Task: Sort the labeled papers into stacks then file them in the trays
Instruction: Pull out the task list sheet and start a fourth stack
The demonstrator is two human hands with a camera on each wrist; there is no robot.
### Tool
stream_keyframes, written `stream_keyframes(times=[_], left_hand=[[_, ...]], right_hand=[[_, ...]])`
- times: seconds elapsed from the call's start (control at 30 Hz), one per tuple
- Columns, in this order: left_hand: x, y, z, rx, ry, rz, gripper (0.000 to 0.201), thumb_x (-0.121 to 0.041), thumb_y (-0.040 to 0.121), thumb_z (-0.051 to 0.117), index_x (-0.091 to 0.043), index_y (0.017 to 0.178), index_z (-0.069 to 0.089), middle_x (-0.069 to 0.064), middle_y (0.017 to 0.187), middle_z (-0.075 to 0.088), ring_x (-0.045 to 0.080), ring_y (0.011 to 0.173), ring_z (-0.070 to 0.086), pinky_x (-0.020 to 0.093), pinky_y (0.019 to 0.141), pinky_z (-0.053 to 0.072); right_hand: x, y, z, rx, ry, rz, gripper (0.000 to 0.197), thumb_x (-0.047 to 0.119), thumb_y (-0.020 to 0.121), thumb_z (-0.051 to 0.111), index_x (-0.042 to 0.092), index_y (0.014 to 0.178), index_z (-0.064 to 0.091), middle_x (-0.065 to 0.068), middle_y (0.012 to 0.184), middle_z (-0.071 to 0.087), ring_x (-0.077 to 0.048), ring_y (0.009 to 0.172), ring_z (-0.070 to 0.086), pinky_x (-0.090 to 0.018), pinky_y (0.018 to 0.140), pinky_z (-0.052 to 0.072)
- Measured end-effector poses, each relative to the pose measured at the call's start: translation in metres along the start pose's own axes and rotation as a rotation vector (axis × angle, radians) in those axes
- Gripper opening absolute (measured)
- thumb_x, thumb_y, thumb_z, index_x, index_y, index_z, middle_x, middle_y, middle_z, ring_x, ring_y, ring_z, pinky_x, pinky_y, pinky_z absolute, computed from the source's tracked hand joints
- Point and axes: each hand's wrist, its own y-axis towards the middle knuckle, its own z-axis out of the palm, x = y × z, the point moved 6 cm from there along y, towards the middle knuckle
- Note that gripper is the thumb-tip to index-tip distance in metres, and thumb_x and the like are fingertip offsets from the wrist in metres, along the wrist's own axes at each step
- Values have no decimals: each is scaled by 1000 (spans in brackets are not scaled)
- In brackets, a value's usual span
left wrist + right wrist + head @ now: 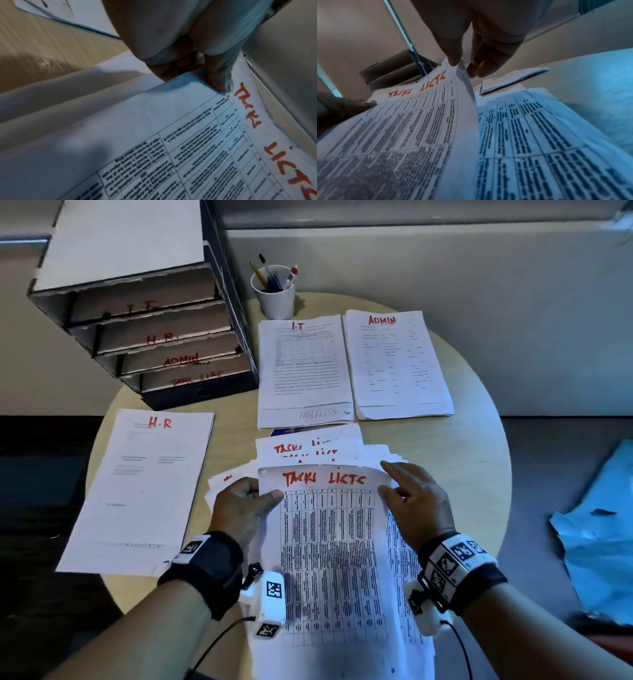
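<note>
Red handwriting heads each stack: "H.R" [160,422], "I.T" [298,326], "ADMIN" [382,320], "TASKS LISTS" [323,479]. Trays [164,344] read I.T, H.R, ADMIN, TASK LIST.

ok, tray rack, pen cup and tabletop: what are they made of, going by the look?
Tray rack: looks like cardboard, matte grey-brown shelves with ragged, torn-looking front edges, dark outer sides.
Pen cup: smooth plain white, thin rim; paper or plastic, cannot tell which.
Tabletop: pale beige with faint straight grain in the left wrist view; probably wood-look laminate, low sheen.

Papers: sorted stacks H.R [144,487], I.T [303,371], ADMIN [397,364]; TASK LISTS sheets [329,542] fanned, uppermost lifted; labeled trays [164,337] rear-left
</note>
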Motion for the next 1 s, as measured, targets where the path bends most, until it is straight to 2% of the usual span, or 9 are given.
stream_keyframes(times=[0.1,0.2,0.23,0.3,0.37,0.5,0.77,0.9,1.0], left_hand=[[-3,-3,1,10,11,4,22,-8,83,76,-2,73,57,-16,49,52,-2,43,45,15,50,41],[-4,-5,4,12,-9,3,19,-6,84,74,-7,73,59,-18,47,56,-3,45,49,15,50,42],[-3,-5,4,13,-21,2,18,-4,85,73,-8,74,60,-18,49,59,-3,47,52,11,50,42],[-4,-7,7,16,-31,5,21,-2,85,72,-10,72,59,-19,47,58,-5,46,52,7,48,42],[-3,-7,7,15,-42,12,23,-1,85,72,-10,71,57,-19,45,54,-5,42,49,6,47,41],[5,-3,3,5,-42,-13,10,-5,82,76,-8,80,67,-14,60,68,-1,52,59,22,62,47],[0,-2,4,11,20,24,26,-6,83,75,-16,67,58,-17,45,54,-2,44,48,21,54,38],[2,-3,4,21,-7,14,21,-6,84,75,-16,71,62,-17,50,58,-5,45,50,25,60,40],[3,-3,5,25,-33,-2,13,-5,84,75,-14,79,67,-16,57,65,-5,51,57,25,64,44]], right_hand=[[-3,-1,1,6,-31,35,45,20,88,68,26,132,60,3,128,60,-13,92,63,-24,93,45],[-13,-1,3,-4,10,169,43,26,87,68,28,130,61,5,117,68,-10,98,62,-26,98,46],[-16,-2,6,1,48,217,43,28,86,68,30,129,62,6,106,71,-4,91,64,-27,94,50],[-20,-5,13,29,86,248,39,29,86,68,32,125,64,10,88,69,9,69,61,-7,73,48],[-18,-8,18,50,74,241,37,28,87,67,35,123,64,11,94,72,10,70,61,1,65,41],[-21,-13,25,30,169,262,63,27,87,69,34,143,43,13,128,60,-7,101,64,-34,91,56],[-12,6,8,0,142,214,47,25,87,69,37,131,57,7,106,61,-7,84,64,-28,85,53],[-5,15,4,31,66,160,34,25,89,66,29,123,66,6,111,62,-12,90,64,-35,97,50],[-1,15,5,45,-64,47,30,27,91,63,29,120,68,8,120,62,-13,104,62,-32,102,47]])
